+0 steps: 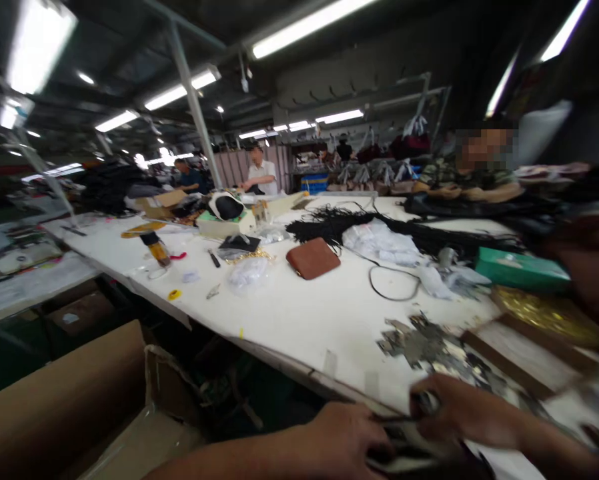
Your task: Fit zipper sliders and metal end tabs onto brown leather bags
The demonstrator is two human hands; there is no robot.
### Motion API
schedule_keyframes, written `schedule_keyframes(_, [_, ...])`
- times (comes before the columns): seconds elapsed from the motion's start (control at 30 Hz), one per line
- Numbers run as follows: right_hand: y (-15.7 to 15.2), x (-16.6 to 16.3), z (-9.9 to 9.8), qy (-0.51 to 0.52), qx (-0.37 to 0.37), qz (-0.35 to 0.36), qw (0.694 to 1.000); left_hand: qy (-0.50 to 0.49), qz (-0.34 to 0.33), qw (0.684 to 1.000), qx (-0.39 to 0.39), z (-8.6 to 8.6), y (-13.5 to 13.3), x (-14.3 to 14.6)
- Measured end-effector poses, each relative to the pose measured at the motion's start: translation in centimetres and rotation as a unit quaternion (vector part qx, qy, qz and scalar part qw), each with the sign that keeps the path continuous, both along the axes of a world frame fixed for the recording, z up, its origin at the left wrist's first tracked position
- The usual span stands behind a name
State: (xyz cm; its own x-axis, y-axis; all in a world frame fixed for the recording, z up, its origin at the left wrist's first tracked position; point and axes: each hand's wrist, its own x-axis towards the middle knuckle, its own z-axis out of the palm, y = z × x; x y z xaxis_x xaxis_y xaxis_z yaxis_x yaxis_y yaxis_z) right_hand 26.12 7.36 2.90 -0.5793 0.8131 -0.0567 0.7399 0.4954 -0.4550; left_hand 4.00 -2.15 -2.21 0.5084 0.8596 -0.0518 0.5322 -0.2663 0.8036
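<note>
Low at the table's front edge, my left hand [347, 433] is closed on a dark, thin, strap-like piece [404, 447], blurred and partly cut off by the lower border. Close beside it on the right, my right hand [442, 407] bends its fingers round the same piece; a small pale, shiny spot shows at its fingertips, too blurred to name. Just beyond the right hand lies a heap of flat metal pieces [419, 340]. A brown zip pouch [313, 260] rests farther back on the white table [299, 313].
Right of the metal heap are a shallow cardboard box [529, 357], gold-coloured parts [544, 310] and a green box [522, 269]. Black cords [339, 223] and plastic bags [382, 241] lie behind. A large open carton [69, 393] stands lower left. Several people work beyond.
</note>
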Motion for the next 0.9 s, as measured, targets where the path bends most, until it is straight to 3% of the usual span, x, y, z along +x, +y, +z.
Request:
schedule_keyframes(0.03, [1.1,-0.3,1.0,-0.011,-0.139,0.098,0.985,-0.057,0.031,0.996,-0.054,-0.1,-1.1,0.4])
schedule_keyframes(0.07, [2.4,-0.7,1.7,-0.034,-0.231,0.155,0.96,-0.113,0.083,0.985,-0.101,-0.2,-1.9,0.6])
schedule_keyframes(0.1, [3.7,-1.2,2.0,-0.034,-0.254,0.163,0.953,-0.159,0.131,0.968,-0.143,-0.3,-2.4,0.7])
schedule_keyframes(0.23, [6.9,-3.0,1.3,-0.065,-0.304,0.164,0.936,-0.231,0.199,0.915,-0.263,-1.4,-2.8,1.3])
schedule_keyframes(0.53, [7.3,-4.4,-0.5,-0.09,-0.273,0.165,0.943,-0.218,0.25,0.904,-0.27,-1.9,-1.8,2.1])
schedule_keyframes(0.73, [7.7,-5.1,-0.7,-0.085,-0.265,0.142,0.95,-0.224,0.298,0.863,-0.341,-2.8,-2.0,3.0])
schedule_keyframes(0.83, [5.8,-5.3,1.3,0.032,-0.156,0.05,0.986,-0.219,0.321,0.85,-0.355,-2.6,-1.8,3.4])
schedule_keyframes(0.9, [3.3,-5.4,2.9,0.189,-0.092,-0.035,0.977,-0.225,0.324,0.844,-0.363,-2.4,-1.7,3.5])
